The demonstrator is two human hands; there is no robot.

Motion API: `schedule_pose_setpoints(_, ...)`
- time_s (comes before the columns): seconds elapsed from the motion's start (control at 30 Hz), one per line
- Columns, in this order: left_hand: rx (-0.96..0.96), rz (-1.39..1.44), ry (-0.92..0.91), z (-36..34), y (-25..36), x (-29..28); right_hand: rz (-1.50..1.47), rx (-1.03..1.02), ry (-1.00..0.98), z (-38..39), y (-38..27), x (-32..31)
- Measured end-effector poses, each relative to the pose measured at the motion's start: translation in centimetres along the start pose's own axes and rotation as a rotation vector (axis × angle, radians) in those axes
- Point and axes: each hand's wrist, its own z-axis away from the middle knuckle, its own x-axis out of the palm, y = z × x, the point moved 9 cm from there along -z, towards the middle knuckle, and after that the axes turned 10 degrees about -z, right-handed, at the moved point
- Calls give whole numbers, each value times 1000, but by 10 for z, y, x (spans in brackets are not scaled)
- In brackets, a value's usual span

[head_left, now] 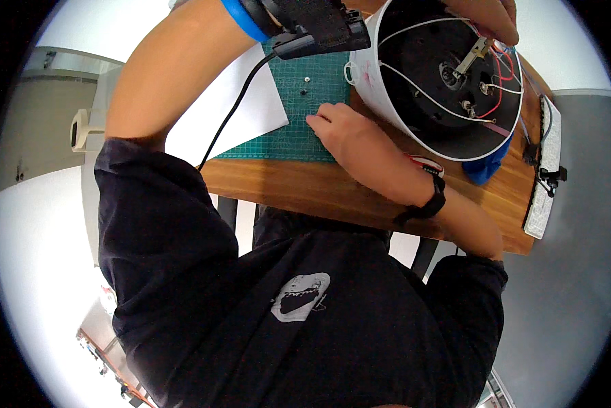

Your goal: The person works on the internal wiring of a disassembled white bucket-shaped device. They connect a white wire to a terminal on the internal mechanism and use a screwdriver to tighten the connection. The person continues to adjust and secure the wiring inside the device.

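Note:
A white round appliance housing, like a rice cooker body, lies tilted with its open underside toward me. Inside are a black base, a metal bracket, and red and white wires. My left arm reaches across the top, and my left hand, partly cut off, grips the housing's far rim beside the wires. Low over the green cutting mat, my right hand has its fingers drawn together; anything between the tips is hidden. Just beyond them lie a small silvery screw and a dark one.
White paper covers the mat's left part. Blue cloth sits under the housing on the wooden table. A red-and-white item shows behind my right forearm. A white strip with a black clamp and cables runs along the right edge.

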Motion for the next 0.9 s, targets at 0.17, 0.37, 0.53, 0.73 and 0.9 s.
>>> schedule_pose_setpoints(0.17, -21, 31, -5, 3, 1, -4, 121, 88, -21, -21, -4, -2)
schedule_pose_setpoints(0.37, -17, 59, -15, 3, -5, -5, 253, 66, -28, -42, 24, 25)
schedule_pose_setpoints(0.53, -16, 85, -18, 3, -8, -6, 154, 95, -112, -44, 25, 11)
schedule_pose_setpoints(0.73, -125, 60, 3, 5, -8, -10, 158, 92, -17, -51, 32, 17)
schedule_pose_setpoints(0.9, -27, 70, -3, -4, -12, -3, 183, 6, 28, -51, 30, 12)
